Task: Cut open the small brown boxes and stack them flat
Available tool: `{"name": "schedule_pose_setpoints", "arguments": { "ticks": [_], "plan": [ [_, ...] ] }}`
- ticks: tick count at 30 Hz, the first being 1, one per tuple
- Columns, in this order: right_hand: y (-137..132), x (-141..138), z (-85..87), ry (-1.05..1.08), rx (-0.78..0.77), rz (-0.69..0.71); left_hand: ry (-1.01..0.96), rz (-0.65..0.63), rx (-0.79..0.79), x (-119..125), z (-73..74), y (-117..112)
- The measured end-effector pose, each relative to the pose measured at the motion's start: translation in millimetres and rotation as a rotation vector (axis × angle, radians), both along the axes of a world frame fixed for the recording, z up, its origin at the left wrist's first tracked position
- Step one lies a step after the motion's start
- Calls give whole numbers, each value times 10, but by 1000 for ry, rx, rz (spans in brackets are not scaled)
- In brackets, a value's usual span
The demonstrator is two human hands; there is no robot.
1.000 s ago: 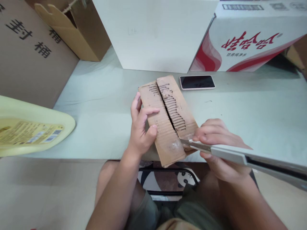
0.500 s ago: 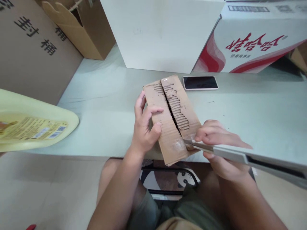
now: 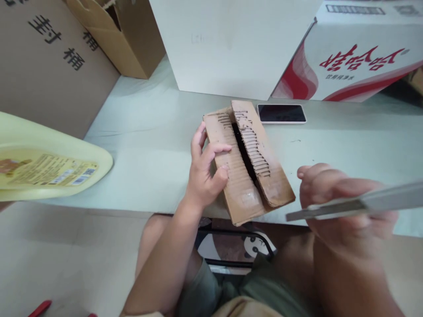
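Note:
A small brown cardboard box (image 3: 234, 185) lies tilted on the table, its top flaps parted along a dark slit. Torn, ribbed patches mark the flaps, and clear tape shows at the near end. My left hand (image 3: 209, 169) grips the box's left side, thumb and index finger on the top. To the right of the box, apart from it, my right hand (image 3: 343, 198) is closed round a grey box cutter (image 3: 393, 198). Its blade points left toward the box's near right corner; motion blurs the hand somewhat.
A phone (image 3: 282, 113) lies just behind the box. Along the back stand a white box (image 3: 231, 48), a red-and-white carton (image 3: 357, 61) and an open brown carton (image 3: 142, 44). A large carton (image 3: 59, 88) and a yellow-green bottle (image 3: 66, 163) are at left.
My right hand has drawn the box cutter away from the box, to the right. The slit has widened and the right flap has lifted. My left hand keeps its hold.

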State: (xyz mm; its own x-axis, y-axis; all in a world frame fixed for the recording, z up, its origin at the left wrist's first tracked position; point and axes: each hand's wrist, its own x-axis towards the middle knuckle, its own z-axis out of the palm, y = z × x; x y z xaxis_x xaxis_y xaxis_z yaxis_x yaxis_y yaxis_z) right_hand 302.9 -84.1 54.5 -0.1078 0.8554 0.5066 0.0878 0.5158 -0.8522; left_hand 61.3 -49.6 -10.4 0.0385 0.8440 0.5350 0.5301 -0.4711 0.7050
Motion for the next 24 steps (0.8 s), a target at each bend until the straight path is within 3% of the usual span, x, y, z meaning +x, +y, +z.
{"name": "schedule_pose_setpoints", "arguments": {
  "ticks": [3, 5, 8, 10, 14, 19, 24],
  "plan": [
    [125, 3, -75, 249, -55, -145, -13, 7, -10, 1, -2, -7],
    [245, 43, -188, 201, -135, -287, -17, 9, -12, 0, -3, -4],
    [387, 125, -338, -66, -360, -396, -27, 0, -8, -12, -5, 9],
    [430, 166, -361, -334, -532, -351, -39, 1, -14, -28, -5, 17],
    [445, 195, -298, -843, -696, -308, -46, 28, -53, -67, 7, 15],
    [496, 244, -394, -1179, -710, -302, -55, 14, -67, -109, 26, 17],
    [524, 280, -544, -1059, -636, -399, -74, 27, -51, -95, 19, 13]
  ]
}}
